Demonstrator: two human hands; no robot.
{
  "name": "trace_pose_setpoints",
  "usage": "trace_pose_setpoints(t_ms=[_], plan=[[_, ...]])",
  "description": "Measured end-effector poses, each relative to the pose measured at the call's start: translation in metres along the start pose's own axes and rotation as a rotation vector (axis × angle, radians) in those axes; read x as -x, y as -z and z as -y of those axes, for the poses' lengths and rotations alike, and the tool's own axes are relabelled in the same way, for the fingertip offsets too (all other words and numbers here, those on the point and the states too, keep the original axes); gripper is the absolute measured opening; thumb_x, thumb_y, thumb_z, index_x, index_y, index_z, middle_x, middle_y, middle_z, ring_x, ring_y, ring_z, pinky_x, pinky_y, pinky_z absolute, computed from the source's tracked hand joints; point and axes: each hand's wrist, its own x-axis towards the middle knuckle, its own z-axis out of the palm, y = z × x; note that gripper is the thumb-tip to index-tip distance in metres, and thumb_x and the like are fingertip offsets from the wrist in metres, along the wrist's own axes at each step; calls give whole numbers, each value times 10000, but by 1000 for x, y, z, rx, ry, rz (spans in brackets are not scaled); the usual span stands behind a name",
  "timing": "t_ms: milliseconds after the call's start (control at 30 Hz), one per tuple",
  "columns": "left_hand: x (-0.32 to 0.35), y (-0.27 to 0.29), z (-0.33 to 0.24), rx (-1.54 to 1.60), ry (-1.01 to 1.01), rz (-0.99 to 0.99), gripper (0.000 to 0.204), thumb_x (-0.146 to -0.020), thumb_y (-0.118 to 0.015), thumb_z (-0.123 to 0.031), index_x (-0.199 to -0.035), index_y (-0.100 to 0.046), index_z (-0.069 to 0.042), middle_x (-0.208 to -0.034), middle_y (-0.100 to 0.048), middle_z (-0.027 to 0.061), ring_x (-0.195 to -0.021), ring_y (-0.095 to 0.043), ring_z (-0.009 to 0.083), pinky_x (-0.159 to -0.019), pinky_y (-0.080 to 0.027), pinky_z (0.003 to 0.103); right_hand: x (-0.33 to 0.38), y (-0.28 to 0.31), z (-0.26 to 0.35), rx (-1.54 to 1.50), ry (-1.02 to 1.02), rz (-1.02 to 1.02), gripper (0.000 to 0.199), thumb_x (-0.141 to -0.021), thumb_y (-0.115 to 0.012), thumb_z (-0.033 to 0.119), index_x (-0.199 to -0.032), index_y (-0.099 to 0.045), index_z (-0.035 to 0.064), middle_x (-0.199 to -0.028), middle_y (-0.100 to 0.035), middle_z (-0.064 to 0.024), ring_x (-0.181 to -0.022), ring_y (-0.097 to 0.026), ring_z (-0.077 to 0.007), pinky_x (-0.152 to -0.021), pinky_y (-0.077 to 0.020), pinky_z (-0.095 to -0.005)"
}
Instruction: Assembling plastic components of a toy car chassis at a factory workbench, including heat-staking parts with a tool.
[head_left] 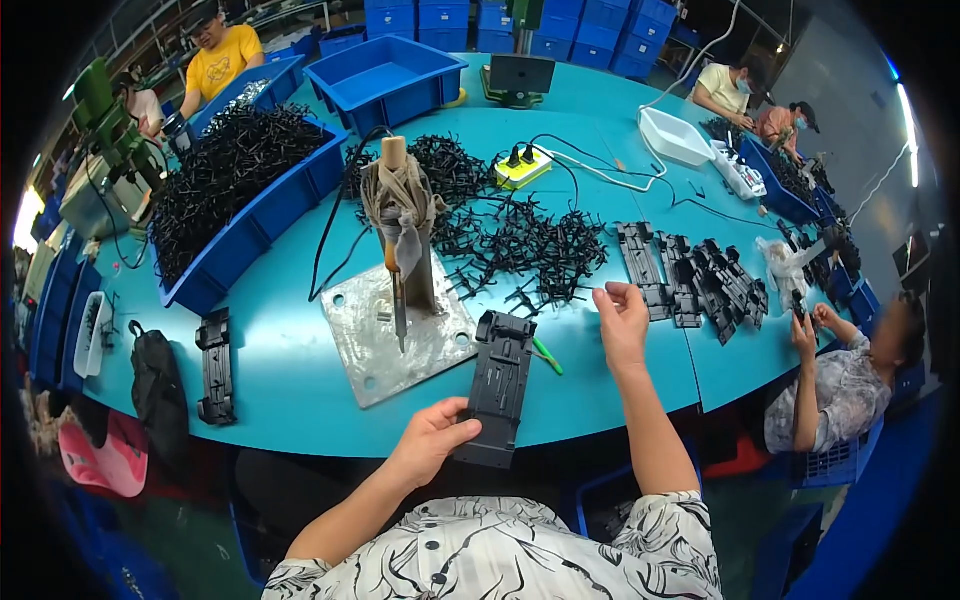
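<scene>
My left hand (435,440) grips the lower end of a black plastic chassis plate (492,385), tilted over the table's near edge. My right hand (622,322) is raised at the near right side of a pile of thin black branching plastic parts (530,250). Its fingers are curled in toward the thumb; whatever is between them is too small to tell. Left of the chassis, a soldering iron (398,290) points down from a cloth-wrapped post on a square metal base plate (400,375). Behind the chassis lies a green pen-like stick (547,357).
Several more chassis plates (690,280) lie at the right, and one chassis (215,368) at the left. A blue bin (270,225) heaped with black parts stands far left. A yellow power strip (523,168) trails cables. At the right, a co-worker (840,380) handles parts.
</scene>
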Motion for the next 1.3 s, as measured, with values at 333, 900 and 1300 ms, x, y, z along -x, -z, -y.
trace_pose_setpoints(t_ms=[333,900,1300], plan=[[2,23,9,-78,-64,8,299,-884,-620,-61,-1174,-565,-13,-993,-640,21,-871,-595,76,-762,-482,224,0,-33,21,404,743,424,252,-679,-631,-30,-920,-627,42,-936,-614,-148,-950,-571,-354,-806,-454,-403],[2,21,12,42,-57,120,341,-879,-633,-49,-1205,-542,-10,-1038,-626,21,-923,-589,79,-814,-474,227,2,-16,18,-358,-126,392,142,-848,-606,120,-936,-618,9,-769,-574,-23,-642,-504,-96,-559,-404,-226],[1,17,1,-19,-8,92,275,-906,-548,-31,-1177,-546,18,-1045,-634,58,-909,-607,105,-840,-479,241,20,32,1,-601,-784,466,168,-929,-538,196,-926,-559,30,-795,-650,-101,-606,-572,-136,-519,-481,-279]])
